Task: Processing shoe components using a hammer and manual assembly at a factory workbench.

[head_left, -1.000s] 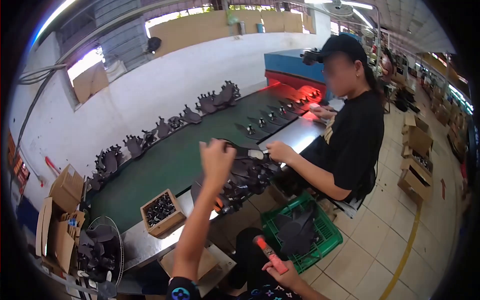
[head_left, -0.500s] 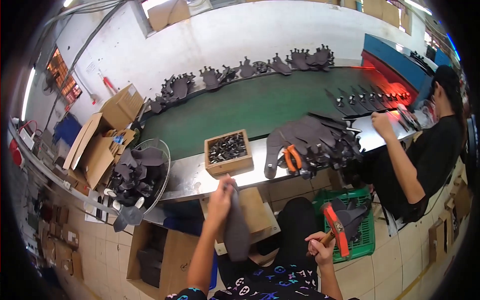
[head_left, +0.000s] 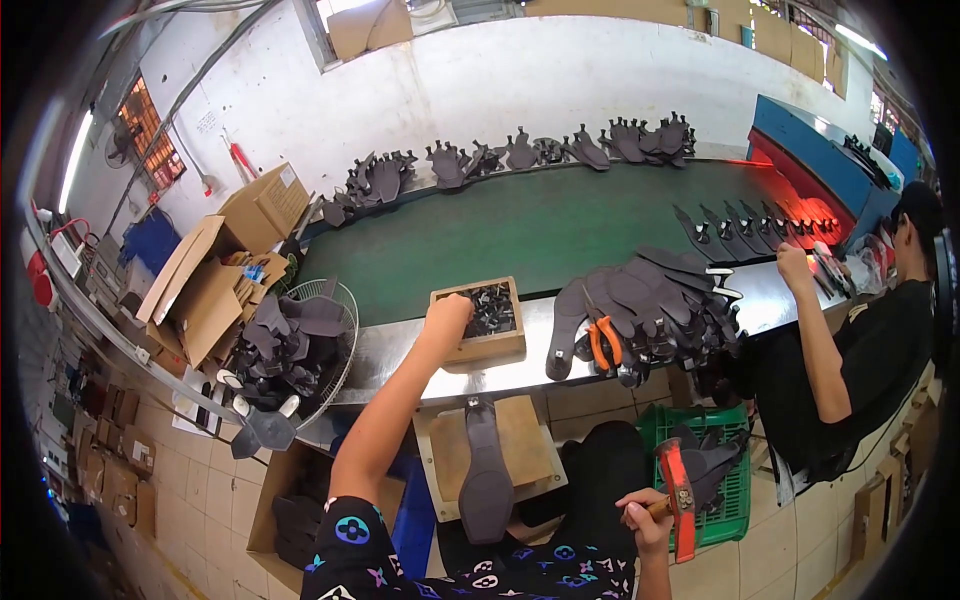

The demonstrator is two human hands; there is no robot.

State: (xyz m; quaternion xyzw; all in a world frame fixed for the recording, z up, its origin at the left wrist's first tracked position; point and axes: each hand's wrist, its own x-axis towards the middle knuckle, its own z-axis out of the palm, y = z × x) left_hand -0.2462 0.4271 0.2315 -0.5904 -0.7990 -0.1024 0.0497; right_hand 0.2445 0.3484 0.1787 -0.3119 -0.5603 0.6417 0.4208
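My left hand (head_left: pixel 450 314) reaches over the left rim of a wooden box (head_left: pixel 490 349) filled with small black and metallic pieces (head_left: pixel 492 309). Its fingertips are hidden among them. In my right hand (head_left: pixel 645 517), closed around the wooden handle, is a hammer (head_left: pixel 677 498) with a red and metal head, held above my lap. A dark grey shoe sole (head_left: pixel 484 470) lies on a wooden board (head_left: pixel 450 455) in front of me, untouched by either hand. Its narrow end points to the bench and carries a small shiny piece; the wide end hangs over the near edge.
Orange-handled pliers (head_left: pixel 604 340) rest against a heap of soles (head_left: pixel 640 300) on the metal bench. Beyond runs a green conveyor belt (head_left: pixel 500 225). A wire basket (head_left: pixel 350 350) of parts stands left, a green crate (head_left: pixel 735 515) right. A co-worker (head_left: pixel 850 340) sits at the right.
My left hand has let go of the sole, now lying on the board, and moved up to the box. The hammer stays in my right hand, slightly lower and turned.
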